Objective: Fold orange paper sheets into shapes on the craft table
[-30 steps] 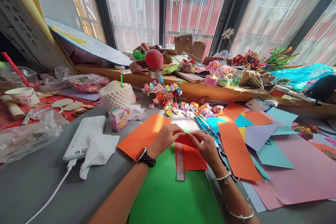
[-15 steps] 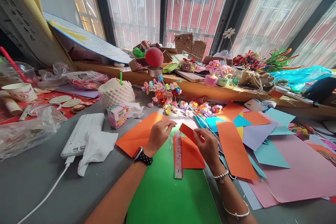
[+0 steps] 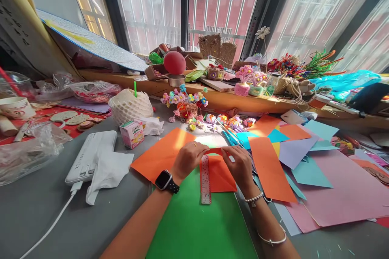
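Head-height view down onto a grey table (image 3: 24, 210) in front of barred windows (image 3: 219, 8), with 2 bare hands busy over a green board (image 3: 197, 226). Between the hands, raised near the far end of a pink-edged ruler (image 3: 205, 180), a small strip of orange paper (image 3: 215, 151), seen almost edge-on and too thin in outline to tell of any crease. Left hand (image 3: 188, 160) narrowed to a pinch, thumb and fingertips apparently on the strip's left end; right hand (image 3: 239, 164) also narrowed, thumb and fingers gripping the right end. Below, a larger orange sheet (image 3: 223, 174) lying on the board, with the ruler along its left edge. Beside the left hand, another orange sheet (image 3: 158, 149), with a pink drink box (image 3: 132, 133) and a white power bank (image 3: 91, 156) farther left. Past the right hand, a long orange piece (image 3: 270, 170) on a spread of blue, lilac and pink papers (image 3: 346, 190). By the look of the grip, probably a matter of bending or lining up the strip. For a clean result, best to pinch lightly and evenly at the 2 ends, and to match edges before pressing. For a sharp crease, better to press against the firm board than to squeeze in mid-air. Take care not to nudge the ruler.
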### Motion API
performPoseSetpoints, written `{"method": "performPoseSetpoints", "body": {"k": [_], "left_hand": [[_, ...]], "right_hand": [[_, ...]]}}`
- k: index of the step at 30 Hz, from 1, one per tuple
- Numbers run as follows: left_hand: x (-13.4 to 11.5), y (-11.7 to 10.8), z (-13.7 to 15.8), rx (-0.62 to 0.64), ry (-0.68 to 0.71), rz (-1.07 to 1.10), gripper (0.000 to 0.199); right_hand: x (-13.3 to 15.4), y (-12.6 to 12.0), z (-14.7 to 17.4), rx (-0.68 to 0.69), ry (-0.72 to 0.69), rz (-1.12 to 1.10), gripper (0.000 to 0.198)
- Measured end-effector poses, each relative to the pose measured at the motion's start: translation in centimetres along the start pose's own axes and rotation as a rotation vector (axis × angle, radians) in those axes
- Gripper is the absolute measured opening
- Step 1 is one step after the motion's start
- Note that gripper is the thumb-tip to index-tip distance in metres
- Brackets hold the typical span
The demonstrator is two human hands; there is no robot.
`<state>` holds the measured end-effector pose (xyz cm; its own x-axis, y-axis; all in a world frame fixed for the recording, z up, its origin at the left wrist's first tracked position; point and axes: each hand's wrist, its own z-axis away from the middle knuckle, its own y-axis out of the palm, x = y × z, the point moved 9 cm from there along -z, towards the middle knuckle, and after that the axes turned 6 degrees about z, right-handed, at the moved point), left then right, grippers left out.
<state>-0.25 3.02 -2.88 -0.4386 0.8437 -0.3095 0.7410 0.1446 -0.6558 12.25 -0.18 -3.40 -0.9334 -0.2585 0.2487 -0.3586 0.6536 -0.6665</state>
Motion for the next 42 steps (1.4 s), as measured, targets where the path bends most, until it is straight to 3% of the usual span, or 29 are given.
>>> {"method": "performPoseSetpoints", "body": {"k": [5,11,15,18,20,22,28,34,38,42], "left_hand": [[-0.2,0.0,-0.2,-0.004,-0.004,-0.052,0.015],[-0.4,0.2,-0.2,0.017,0.015,-0.088,0.015],[-0.1,-0.5,0.0,-0.033,0.011,-0.159,0.014],[-1.1,-0.3,-0.1,0.012,0.1,-0.2,0.015],[-2.0,0.0,-0.1,0.047,0.161,-0.208,0.017],[-2.6,0.3,-0.1,0.067,0.192,-0.203,0.018],[-2.4,0.2,0.0,0.049,0.183,-0.181,0.019],[-0.5,-3.3,0.2,-0.223,0.045,-0.177,0.02],[-1.8,-2.1,-0.1,-0.081,0.162,-0.122,0.019],[-2.3,-0.8,-0.2,0.028,0.172,-0.152,0.018]], "right_hand": [[-2.2,-0.3,0.3,-0.054,0.178,0.067,0.019],[-3.0,-0.5,0.6,-0.092,0.265,0.105,0.02],[-4.1,-2.0,0.8,-0.212,0.352,0.08,0.021],[-2.0,-2.3,0.2,-0.228,0.183,-0.02,0.018],[0.4,-1.3,-0.1,-0.121,0.015,-0.059,0.016],[1.8,-0.4,0.0,-0.049,-0.065,-0.063,0.011],[2.2,0.1,0.2,-0.02,-0.091,-0.014,0.011],[1.5,-0.9,0.1,-0.09,-0.055,0.044,0.011],[3.1,-0.5,0.2,-0.051,-0.141,-0.005,0.012],[3.2,0.0,0.3,-0.026,-0.13,0.013,0.014]]}}
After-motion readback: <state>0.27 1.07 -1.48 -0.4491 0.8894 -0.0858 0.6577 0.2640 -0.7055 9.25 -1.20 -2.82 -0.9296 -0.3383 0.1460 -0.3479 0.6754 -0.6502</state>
